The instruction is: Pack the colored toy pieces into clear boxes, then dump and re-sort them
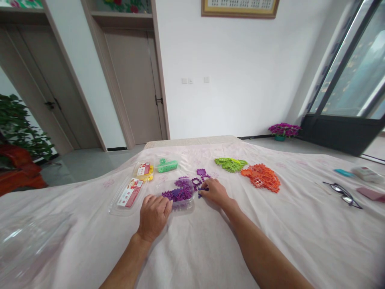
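Note:
A clear plastic container [191, 202] holding several purple interlocking pieces [181, 195] sits in front of me. My left hand [154, 214] is closed with curled fingers at the container's near left edge, fingertips partly hidden. Right of the container, my right hand [214, 192] pinches a dark purple interlocking piece [201, 193] down at the cloth. Loose purple pieces [201, 172] lie just beyond those fingers, one of them a square with toothed edges.
Lime green pieces [231, 164] and an orange pile [262, 178] lie to the right. Left stand a green-filled container [167, 166] and labelled clear lids [120, 208], with yellow pieces [149, 175] by them. Eyeglasses [343, 193] rest at far right; a clear plastic tray [33, 241] at near left.

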`<state>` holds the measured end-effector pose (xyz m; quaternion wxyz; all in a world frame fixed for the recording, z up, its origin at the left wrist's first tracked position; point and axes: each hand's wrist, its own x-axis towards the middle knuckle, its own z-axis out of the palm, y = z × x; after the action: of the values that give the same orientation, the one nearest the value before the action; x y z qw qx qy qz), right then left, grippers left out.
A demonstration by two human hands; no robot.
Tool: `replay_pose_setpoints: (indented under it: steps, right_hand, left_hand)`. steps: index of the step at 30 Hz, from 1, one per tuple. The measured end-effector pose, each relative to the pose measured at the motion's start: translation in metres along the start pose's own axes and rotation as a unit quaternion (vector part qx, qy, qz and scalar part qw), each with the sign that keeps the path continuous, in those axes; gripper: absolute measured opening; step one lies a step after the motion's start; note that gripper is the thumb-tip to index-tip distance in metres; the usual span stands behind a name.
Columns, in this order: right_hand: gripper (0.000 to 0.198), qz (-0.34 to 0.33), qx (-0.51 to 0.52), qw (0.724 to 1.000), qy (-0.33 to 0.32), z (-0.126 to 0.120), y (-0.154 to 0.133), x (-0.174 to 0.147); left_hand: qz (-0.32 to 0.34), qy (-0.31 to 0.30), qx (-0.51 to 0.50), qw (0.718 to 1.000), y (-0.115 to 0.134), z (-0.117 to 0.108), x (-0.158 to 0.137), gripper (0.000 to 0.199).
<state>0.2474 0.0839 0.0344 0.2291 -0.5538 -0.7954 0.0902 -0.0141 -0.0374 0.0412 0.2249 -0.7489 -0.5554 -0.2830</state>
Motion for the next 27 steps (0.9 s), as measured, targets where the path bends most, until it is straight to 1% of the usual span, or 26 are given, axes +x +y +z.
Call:
replay_pose_setpoints:
  steps: [2, 4, 6, 7, 10, 11, 13, 16, 18, 21, 23, 24, 25, 27]
  right_hand:
    - [0.019, 0.005, 0.026, 1.000, -0.013, 0.000, 0.003, 0.001]
    - [0.025, 0.012, 0.048, 0.998, -0.032, 0.000, 0.007, 0.003]
    - [0.035, -0.001, 0.070, 0.995, -0.064, -0.001, 0.012, 0.004]
    - [0.039, -0.018, 0.083, 0.993, -0.083, -0.002, 0.014, 0.005]
    - [0.046, -0.077, 0.125, 0.981, -0.125, -0.005, 0.022, 0.007]
    - [0.045, -0.085, 0.134, 0.979, -0.130, -0.005, 0.025, 0.007]
    - [0.042, -0.075, 0.145, 0.978, -0.130, -0.004, 0.029, 0.007]
    - [0.042, -0.029, 0.167, 0.981, -0.094, 0.003, 0.033, 0.008]
    - [0.043, -0.002, 0.190, 0.981, -0.037, 0.009, 0.036, 0.010]
    - [0.041, 0.033, 0.203, 0.976, 0.077, 0.016, 0.043, 0.016]
    - [0.040, 0.079, 0.184, 0.970, 0.138, 0.018, 0.049, 0.020]
    - [0.041, 0.107, 0.171, 0.967, 0.152, 0.019, 0.051, 0.022]
    - [0.042, 0.130, 0.159, 0.967, 0.153, 0.019, 0.052, 0.024]
    - [0.043, 0.154, 0.129, 0.971, 0.128, 0.019, 0.052, 0.026]
  left_hand:
    - [-0.015, 0.017, -0.028, 0.999, -0.004, 0.001, -0.002, 0.027]
    - [-0.039, 0.048, -0.061, 0.996, -0.009, 0.004, -0.003, 0.022]
    - [-0.073, 0.079, -0.097, 0.989, -0.015, 0.009, -0.004, 0.030]
    - [-0.091, 0.087, -0.119, 0.985, -0.018, 0.012, -0.005, 0.035]
    - [-0.150, 0.078, -0.208, 0.963, -0.026, 0.024, -0.008, 0.043]
    - [-0.173, 0.067, -0.243, 0.952, -0.029, 0.027, -0.009, 0.044]
    - [-0.217, 0.037, -0.316, 0.923, -0.032, 0.033, -0.011, 0.046]
    - [-0.261, -0.011, -0.405, 0.876, -0.035, 0.038, -0.013, 0.047]
    - [-0.269, -0.019, -0.432, 0.861, -0.036, 0.038, -0.014, 0.047]
    - [-0.264, -0.013, -0.438, 0.859, -0.035, 0.039, -0.013, 0.045]
    - [-0.259, -0.016, -0.438, 0.861, -0.034, 0.038, -0.013, 0.044]
    - [-0.257, -0.018, -0.439, 0.861, -0.034, 0.038, -0.013, 0.043]
    - [-0.256, -0.020, -0.438, 0.861, -0.034, 0.038, -0.013, 0.043]
    - [-0.255, -0.021, -0.437, 0.862, -0.034, 0.037, -0.014, 0.043]
